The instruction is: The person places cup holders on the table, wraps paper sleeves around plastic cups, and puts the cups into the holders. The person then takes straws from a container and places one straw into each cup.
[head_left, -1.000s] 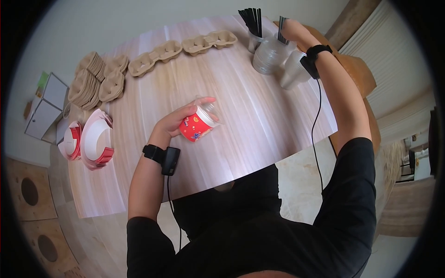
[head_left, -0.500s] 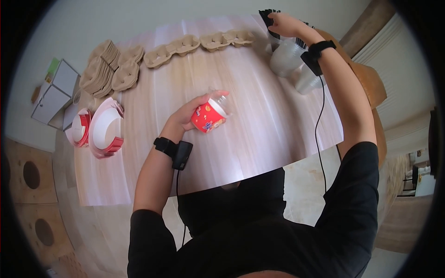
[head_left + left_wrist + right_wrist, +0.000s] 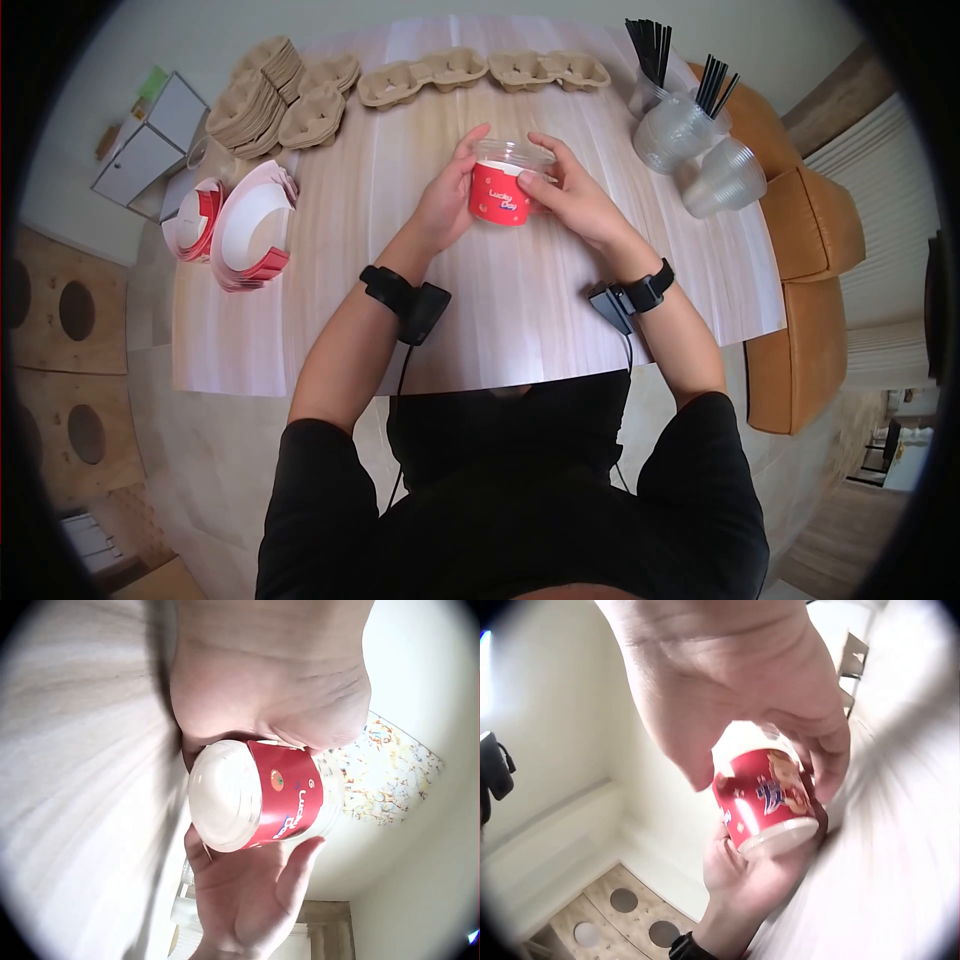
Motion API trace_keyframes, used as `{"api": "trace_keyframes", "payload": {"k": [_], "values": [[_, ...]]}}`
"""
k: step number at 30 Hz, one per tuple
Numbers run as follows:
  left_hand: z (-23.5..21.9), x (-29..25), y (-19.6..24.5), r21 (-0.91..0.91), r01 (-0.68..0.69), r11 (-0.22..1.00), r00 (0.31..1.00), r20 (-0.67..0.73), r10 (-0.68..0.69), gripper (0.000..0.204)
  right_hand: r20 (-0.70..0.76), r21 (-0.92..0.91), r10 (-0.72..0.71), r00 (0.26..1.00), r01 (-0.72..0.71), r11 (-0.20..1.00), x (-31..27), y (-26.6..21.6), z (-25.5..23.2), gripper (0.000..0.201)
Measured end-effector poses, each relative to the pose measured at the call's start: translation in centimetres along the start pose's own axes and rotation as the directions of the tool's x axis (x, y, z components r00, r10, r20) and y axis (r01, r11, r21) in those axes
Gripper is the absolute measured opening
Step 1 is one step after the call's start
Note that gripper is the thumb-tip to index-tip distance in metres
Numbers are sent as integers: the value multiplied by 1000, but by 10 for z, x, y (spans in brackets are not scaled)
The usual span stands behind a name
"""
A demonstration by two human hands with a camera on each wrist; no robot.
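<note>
A clear plastic cup (image 3: 512,152) wearing a red paper sleeve (image 3: 497,197) printed "Lucky Day" is held between both hands over the middle of the table. My left hand (image 3: 449,196) grips it from the left, palm along its side. From the right, my right hand (image 3: 580,196) holds it, with the thumb on the front of the sleeve and fingers behind the rim. In the left wrist view the white bottom of the cup (image 3: 223,796) faces the camera. The right wrist view shows the sleeve's printed side (image 3: 769,793) between the two hands.
Red-and-white paper sleeves (image 3: 250,228) lie stacked at the left of the table (image 3: 400,340). Cardboard cup carriers (image 3: 262,98) are piled at back left, with more carriers (image 3: 425,78) along the back. At right stand stacked clear cups (image 3: 722,180) and black straws (image 3: 650,50).
My right hand has come from the straws and cups at the back right to the sleeved cup. The left hand still holds the cup, now turned more upright in the head view.
</note>
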State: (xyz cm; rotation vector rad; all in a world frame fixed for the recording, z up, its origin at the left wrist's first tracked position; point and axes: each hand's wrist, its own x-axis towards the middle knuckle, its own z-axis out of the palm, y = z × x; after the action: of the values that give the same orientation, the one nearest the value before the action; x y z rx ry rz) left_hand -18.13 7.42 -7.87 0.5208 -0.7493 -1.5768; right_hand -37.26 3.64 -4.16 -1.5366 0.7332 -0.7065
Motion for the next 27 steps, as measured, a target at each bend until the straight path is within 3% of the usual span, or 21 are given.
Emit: {"api": "trace_keyframes", "payload": {"k": [1, 3, 4, 6, 7, 11, 13, 20, 22, 23, 24, 25, 26, 27], "values": [[2, -1, 0, 8, 0, 1000, 1000, 8, 0, 44, 4, 7, 1, 1000, -1, 1000, 1, 6, -2, 70], [5, -3, 0, 85, -22, 996, 998, -53, 26, 39, -15, 307, 8, 1000, -3, 952, 2, 14, -9, 62], [5, -2, 0, 161, -41, 986, 993, -104, 58, 35, -11, 309, 11, 1000, -7, 951, 2, 15, -10, 62], [-4, 2, -6, 261, -45, 964, 990, -117, 78, 27, 21, 515, 52, 998, -55, 855, -1, 19, -10, 57], [-3, 2, -7, 360, -49, 932, 988, -121, 98, 19, 22, 519, 59, 998, -61, 852, -3, 21, -7, 57], [3, -1, -11, 472, -48, 880, 997, -33, 72, 13, -35, 449, 12, 999, 5, 894, -3, 28, -8, 54], [-3, 1, -17, 629, -213, 747, 974, 73, 217, 13, -34, 445, 1, 999, 14, 895, -2, 32, -11, 53], [-7, -3, -15, 614, -96, 784, 994, 96, 47, 12, -52, 593, 4, 999, 27, 805, -2, 33, -14, 48], [0, -6, -10, 468, -20, 883, 993, 110, -37, 16, -63, 625, 3, 998, 38, 780, 1, 35, -17, 47], [5, -7, -6, 468, -18, 883, 993, 111, -38, 16, -54, 728, 46, 997, 8, 685, 2, 38, -20, 46], [10, -8, -2, 343, 22, 939, 991, 119, -67, 14, -38, 817, 86, 996, -19, 577, 3, 40, -22, 46], [14, -10, 1, 210, 64, 976, 987, 129, -92, 13, -36, 817, 88, 995, -21, 576, -1, 37, -22, 46], [18, -10, 3, 209, 63, 976, 988, 123, -91, 13, 7, 813, 38, 999, -28, 582, -5, 30, -20, 45], [19, -8, 5, 244, 166, 956, 981, 57, -185, 16, 56, 808, -14, 998, -37, 588, -5, 26, -18, 44]]}}
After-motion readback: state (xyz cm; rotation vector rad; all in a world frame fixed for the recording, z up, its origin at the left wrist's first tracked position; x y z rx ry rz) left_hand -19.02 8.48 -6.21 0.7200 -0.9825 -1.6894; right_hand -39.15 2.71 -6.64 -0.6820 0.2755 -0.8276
